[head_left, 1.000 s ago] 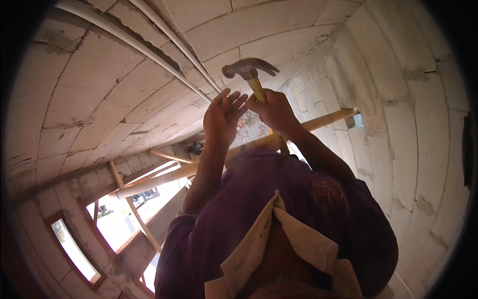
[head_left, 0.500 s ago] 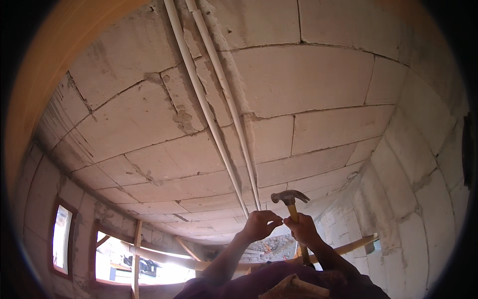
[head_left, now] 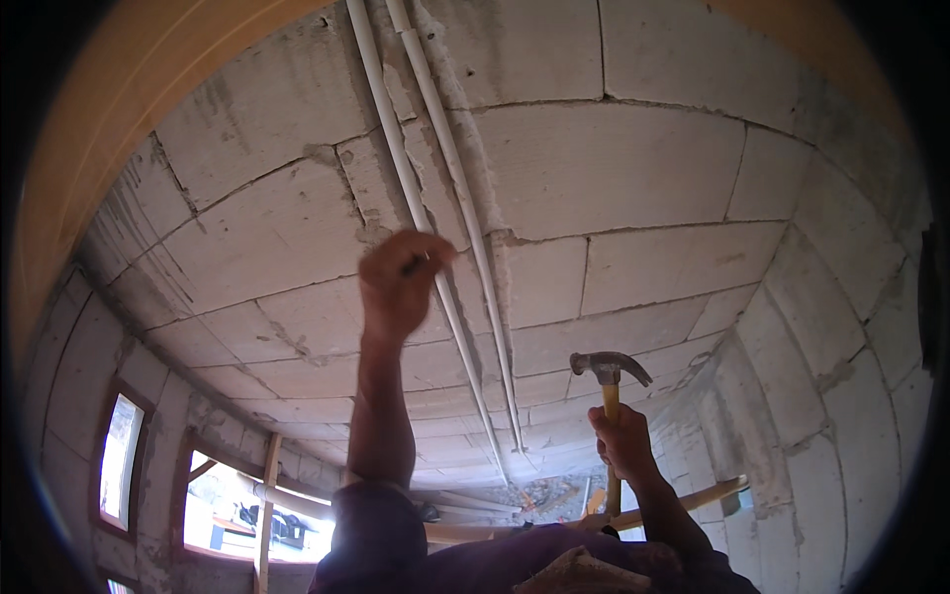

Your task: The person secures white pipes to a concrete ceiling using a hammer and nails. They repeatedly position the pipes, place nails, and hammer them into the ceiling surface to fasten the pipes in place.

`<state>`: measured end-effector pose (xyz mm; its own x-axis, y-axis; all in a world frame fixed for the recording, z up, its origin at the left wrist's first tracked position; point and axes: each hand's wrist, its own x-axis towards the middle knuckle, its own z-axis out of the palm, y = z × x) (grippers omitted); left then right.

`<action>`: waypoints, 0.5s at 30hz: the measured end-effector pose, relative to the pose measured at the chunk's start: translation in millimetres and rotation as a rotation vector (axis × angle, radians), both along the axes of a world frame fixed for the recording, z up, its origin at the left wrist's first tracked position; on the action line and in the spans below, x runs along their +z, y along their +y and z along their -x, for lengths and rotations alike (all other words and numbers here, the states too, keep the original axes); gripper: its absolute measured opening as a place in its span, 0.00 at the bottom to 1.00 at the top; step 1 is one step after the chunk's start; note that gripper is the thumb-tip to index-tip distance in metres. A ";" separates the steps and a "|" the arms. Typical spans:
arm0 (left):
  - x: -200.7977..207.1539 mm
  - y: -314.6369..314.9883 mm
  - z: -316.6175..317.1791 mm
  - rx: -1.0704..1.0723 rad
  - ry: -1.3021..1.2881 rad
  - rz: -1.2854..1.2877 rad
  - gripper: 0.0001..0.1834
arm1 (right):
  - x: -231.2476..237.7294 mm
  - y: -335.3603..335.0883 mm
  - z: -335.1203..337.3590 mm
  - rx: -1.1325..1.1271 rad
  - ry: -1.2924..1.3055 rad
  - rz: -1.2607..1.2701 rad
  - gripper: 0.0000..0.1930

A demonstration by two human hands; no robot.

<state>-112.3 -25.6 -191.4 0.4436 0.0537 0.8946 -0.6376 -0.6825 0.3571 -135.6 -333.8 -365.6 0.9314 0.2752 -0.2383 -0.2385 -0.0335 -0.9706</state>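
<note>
My left hand [head_left: 401,282] is raised in front of the block wall, over the lower stretch of a white pipe [head_left: 384,104]. Its fingers are pinched together and a little blurred; whatever they hold is too small to make out. Lower and to the right, my right hand [head_left: 625,443] is wrapped round the yellow handle of a claw hammer [head_left: 608,370]. The hammer stands upright, its metal head above my fist and its claw turned right. A second white pipe [head_left: 447,158] runs beside the first in a channel cut into the wall.
Pale blocks [head_left: 618,163] with dark joints fill most of the view. A wooden beam [head_left: 104,119] curves across the upper left. Lower left are a narrow window [head_left: 121,461], a wide bright opening and a wooden post [head_left: 267,515]. Another beam [head_left: 698,492] crosses behind my right arm.
My left hand has moved away from the right one, up and to the left. My right hand has shifted slightly right with the hammer.
</note>
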 end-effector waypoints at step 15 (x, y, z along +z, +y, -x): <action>196.1 54.6 -89.1 0.183 -0.455 0.218 0.09 | -15.6 -24.4 21.5 -0.052 0.055 0.138 0.12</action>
